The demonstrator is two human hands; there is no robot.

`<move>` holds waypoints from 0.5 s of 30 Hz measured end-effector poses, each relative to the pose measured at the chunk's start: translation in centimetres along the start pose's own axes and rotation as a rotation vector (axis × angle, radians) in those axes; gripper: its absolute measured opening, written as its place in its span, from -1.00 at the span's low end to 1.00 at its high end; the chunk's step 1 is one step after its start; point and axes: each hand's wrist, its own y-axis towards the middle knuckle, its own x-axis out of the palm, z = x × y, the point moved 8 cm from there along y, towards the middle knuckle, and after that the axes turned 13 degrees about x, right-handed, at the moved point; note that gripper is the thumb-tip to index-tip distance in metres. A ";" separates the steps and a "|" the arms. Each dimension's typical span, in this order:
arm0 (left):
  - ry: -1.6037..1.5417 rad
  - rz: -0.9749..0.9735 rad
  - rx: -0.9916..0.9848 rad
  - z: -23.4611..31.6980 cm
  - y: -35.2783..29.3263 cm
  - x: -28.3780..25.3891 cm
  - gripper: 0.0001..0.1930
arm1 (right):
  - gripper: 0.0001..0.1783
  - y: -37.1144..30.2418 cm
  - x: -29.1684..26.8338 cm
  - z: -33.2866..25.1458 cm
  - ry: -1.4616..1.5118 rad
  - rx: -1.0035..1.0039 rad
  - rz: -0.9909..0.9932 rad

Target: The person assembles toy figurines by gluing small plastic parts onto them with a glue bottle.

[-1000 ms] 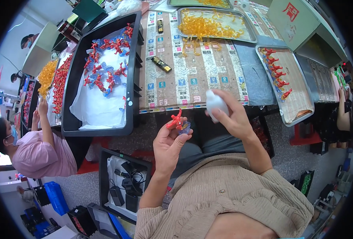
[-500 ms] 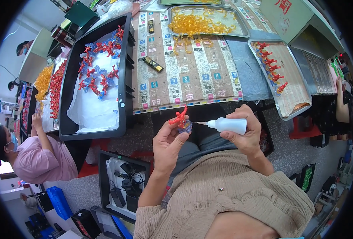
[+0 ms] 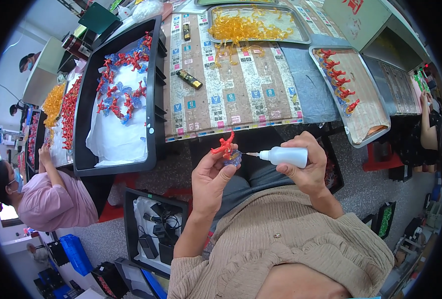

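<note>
We look down from the head at our own two hands, raised in front of our lap in the middle of the frame; our left hand point(image 3: 212, 175) is closed around a small red figure point(image 3: 224, 145) on a clear bluish base point(image 3: 234, 159), pinched between thumb and fingertips and held upright; our right hand point(image 3: 308, 167) grips a small white squeeze bottle point(image 3: 286, 156), lying nearly level, its thin nozzle pointing left and ending just beside the base, though we cannot tell whether the tip touches it.

Above the hands, the surface point(image 3: 231, 94) is covered with sheets of printed paper; a small dark oblong object point(image 3: 189, 79) lies on it in the upper centre; at the top of the frame a metal tray point(image 3: 300, 31) holds a heap of orange translucent pieces point(image 3: 243, 29); at the upper right another tray point(image 3: 368, 107) lined with brown paper carries a row of red figures point(image 3: 338, 74) along its left side; at the upper left a black tray point(image 3: 151, 149) lined with white paper holds more red figures on blue bases point(image 3: 121, 89).

At the left edge a person in a pink top point(image 3: 46, 204) sits by further red and orange pieces; at the right edge we see another person's arm point(image 3: 428, 129); below the hands, on the floor at the lower left, a black box point(image 3: 131, 234) holds cables and chargers.
</note>
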 end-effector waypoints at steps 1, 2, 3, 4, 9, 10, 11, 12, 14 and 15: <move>-0.005 -0.004 -0.003 -0.1 0.0 0.0 -0.53 | -0.56 0.0 0.1 0.1 -0.004 0.010 -0.008; -0.010 -0.007 -0.005 -0.2 -0.1 0.0 -0.53 | -0.56 0.0 0.1 0.2 -0.008 0.019 -0.017; -0.011 -0.007 -0.006 -0.3 -0.1 -0.1 -0.53 | -0.56 0.0 0.1 0.2 -0.009 0.020 -0.017; -0.011 -0.007 -0.005 -0.3 -0.1 -0.1 -0.53 | -0.56 0.0 0.2 0.2 -0.017 0.013 -0.019; -0.018 0.000 -0.007 -0.3 -0.1 -0.2 -0.53 | -0.56 0.0 0.1 0.1 -0.033 0.009 -0.019; -0.015 0.001 -0.013 -0.4 -0.2 -0.3 -0.53 | -0.56 0.0 0.2 0.2 -0.028 0.008 -0.016; -0.012 0.002 -0.020 -0.4 -0.2 -0.3 -0.53 | -0.56 0.0 0.2 0.2 -0.024 0.007 -0.014; -0.011 0.003 -0.019 -0.5 -0.2 -0.3 -0.53 | -0.56 0.0 0.2 0.3 -0.023 0.007 -0.015; -0.020 0.000 -0.021 -0.5 -0.2 -0.3 -0.53 | -0.56 0.0 0.1 0.2 -0.009 0.005 -0.007; -0.020 0.001 -0.022 -0.5 -0.2 -0.3 -0.53 | -0.56 0.0 0.1 0.1 -0.008 0.005 -0.008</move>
